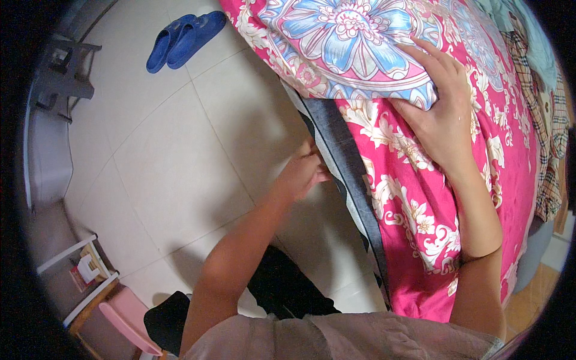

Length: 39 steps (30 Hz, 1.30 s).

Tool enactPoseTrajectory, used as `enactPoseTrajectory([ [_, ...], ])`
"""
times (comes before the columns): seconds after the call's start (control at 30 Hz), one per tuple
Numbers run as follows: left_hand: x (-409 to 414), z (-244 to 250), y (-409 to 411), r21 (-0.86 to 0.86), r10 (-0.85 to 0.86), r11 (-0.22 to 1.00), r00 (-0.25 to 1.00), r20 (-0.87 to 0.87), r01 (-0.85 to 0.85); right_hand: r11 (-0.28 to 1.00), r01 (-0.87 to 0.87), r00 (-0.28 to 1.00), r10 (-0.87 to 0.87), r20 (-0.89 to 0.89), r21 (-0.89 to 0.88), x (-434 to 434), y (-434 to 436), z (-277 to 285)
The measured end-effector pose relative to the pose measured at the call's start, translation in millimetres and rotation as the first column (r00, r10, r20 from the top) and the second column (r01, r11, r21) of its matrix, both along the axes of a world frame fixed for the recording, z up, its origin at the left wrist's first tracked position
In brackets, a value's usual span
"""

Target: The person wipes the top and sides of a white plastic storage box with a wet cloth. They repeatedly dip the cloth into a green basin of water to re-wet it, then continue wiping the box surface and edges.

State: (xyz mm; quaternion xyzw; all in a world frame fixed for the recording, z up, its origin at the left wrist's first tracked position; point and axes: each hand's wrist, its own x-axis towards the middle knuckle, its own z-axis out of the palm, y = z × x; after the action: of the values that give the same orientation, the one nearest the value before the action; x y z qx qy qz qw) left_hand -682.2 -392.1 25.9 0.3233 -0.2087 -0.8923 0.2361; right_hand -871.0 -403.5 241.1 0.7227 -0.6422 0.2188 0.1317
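A bright pink bed cover (414,189) with white-and-gold floral scrolls drapes over the bed on the right. Its upper part, a folded layer with a large blue-petalled medallion (360,27), ends in an edge near the middle. My right hand (443,96) has that layer's corner between thumb and fingers, the fingers lying over the top. Below the cover runs the dark grey side of a mattress (344,139) with light piping. My left hand (306,171) is beside that side, low over the floor; its fingertips are partly hidden and slightly blurred, so its hold is unclear.
Blue clogs (184,38) lie on the pale tiled floor (148,135). A grey plastic stand (67,72) is at far left. Lower left are a pink chair or stool part (128,317) and a white-framed rack (81,279). Checked clothing (551,180) lies along the bed's far side.
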Motion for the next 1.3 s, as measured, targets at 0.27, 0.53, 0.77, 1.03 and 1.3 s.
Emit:
enactPoseTrajectory([
  [0.27, -26, -32, 77, -0.772, 0.351, 0.622, 0.837, 0.421, 0.128, 0.999, -0.045, 0.999, 0.045, 0.009, 0.008, 1, -1, 2],
  [0.53, -57, -9, 107, -0.31, 0.446, 0.83, 0.886, -0.13, -0.463, 0.996, -0.021, 1.0, 0.022, -0.016, 0.088, 4, 2, -6],
  [0.77, -101, -35, 107, -0.369, 0.345, 0.86, 0.934, -0.088, -0.353, 0.986, 0.006, 1.0, -0.008, 0.012, 0.166, 10, -1, -6],
  [1.03, -117, -52, 121, -0.626, 0.303, 0.758, 0.949, 0.085, -0.186, 0.976, 0.085, 0.994, -0.096, 0.046, 0.199, 10, -6, -5],
  [1.3, -113, -74, 91, -0.75, 0.292, 0.657, 0.944, 0.157, -0.078, 0.93, 0.366, 0.857, -0.328, 0.397, -0.022, -82, 33, -15],
])
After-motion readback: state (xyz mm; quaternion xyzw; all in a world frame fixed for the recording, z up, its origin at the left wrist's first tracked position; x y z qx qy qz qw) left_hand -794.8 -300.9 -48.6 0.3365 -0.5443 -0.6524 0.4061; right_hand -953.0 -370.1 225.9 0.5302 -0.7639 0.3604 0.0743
